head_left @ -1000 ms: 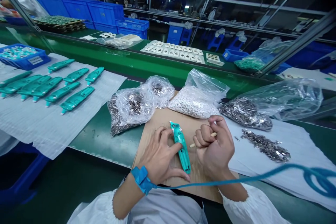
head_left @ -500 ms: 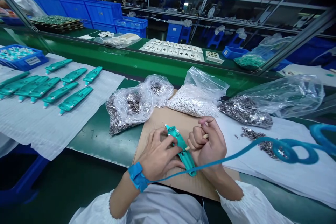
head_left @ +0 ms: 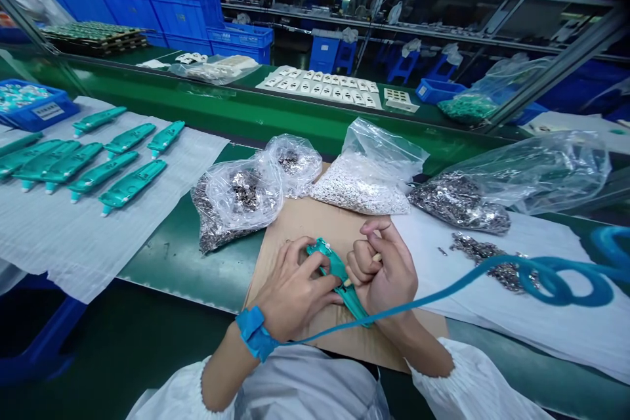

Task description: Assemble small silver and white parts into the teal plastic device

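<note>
My left hand (head_left: 294, 289) presses down on a teal plastic housing (head_left: 338, 273) that lies on a brown cardboard sheet (head_left: 315, 223). Its fingers wrap the part's upper end. My right hand (head_left: 386, 272) is curled shut around a thin wooden stick (head_left: 377, 257), whose tip touches the housing's middle. A blue wrist strap (head_left: 252, 333) sits on my left wrist, and its coiled blue cord (head_left: 541, 272) runs off to the right.
Clear bags of small metal parts (head_left: 241, 193) and white parts (head_left: 367, 177) lie behind the cardboard. Loose metal pieces (head_left: 485, 256) sit on white foam at right. Several teal housings (head_left: 88, 161) are laid out at left. A green conveyor belt (head_left: 236, 108) runs behind.
Both hands have drawn closer together. The stick's tip came down from beside the housing onto it. The housing tilted a little and the blue cord swung up on the right.
</note>
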`<move>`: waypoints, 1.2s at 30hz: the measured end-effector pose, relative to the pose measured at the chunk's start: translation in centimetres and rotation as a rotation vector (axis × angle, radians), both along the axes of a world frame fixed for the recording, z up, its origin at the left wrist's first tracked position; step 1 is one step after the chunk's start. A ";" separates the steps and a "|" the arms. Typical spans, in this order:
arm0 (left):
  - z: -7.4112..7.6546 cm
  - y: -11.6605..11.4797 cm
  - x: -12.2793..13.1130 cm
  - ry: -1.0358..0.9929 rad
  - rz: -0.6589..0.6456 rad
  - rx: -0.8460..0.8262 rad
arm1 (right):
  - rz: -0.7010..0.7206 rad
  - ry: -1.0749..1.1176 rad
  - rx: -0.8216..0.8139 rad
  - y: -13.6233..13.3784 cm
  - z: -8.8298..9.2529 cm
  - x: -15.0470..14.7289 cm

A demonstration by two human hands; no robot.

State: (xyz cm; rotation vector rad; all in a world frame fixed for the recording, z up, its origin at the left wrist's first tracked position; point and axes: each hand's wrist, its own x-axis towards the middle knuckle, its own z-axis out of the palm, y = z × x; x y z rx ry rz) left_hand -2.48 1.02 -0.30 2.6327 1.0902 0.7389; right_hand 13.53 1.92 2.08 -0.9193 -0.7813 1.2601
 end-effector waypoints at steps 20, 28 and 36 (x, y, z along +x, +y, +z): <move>-0.6 0.1 -0.2 0.008 0.010 0.062 | 0.084 -0.046 0.059 -0.8 -2.4 -1.6; 0.3 -0.3 -0.5 -0.027 -0.054 0.026 | -0.232 0.072 0.093 -2.7 2.7 2.1; -0.1 -0.1 -0.2 -0.005 -0.101 -0.021 | -0.381 0.095 -0.055 -5.5 0.3 2.3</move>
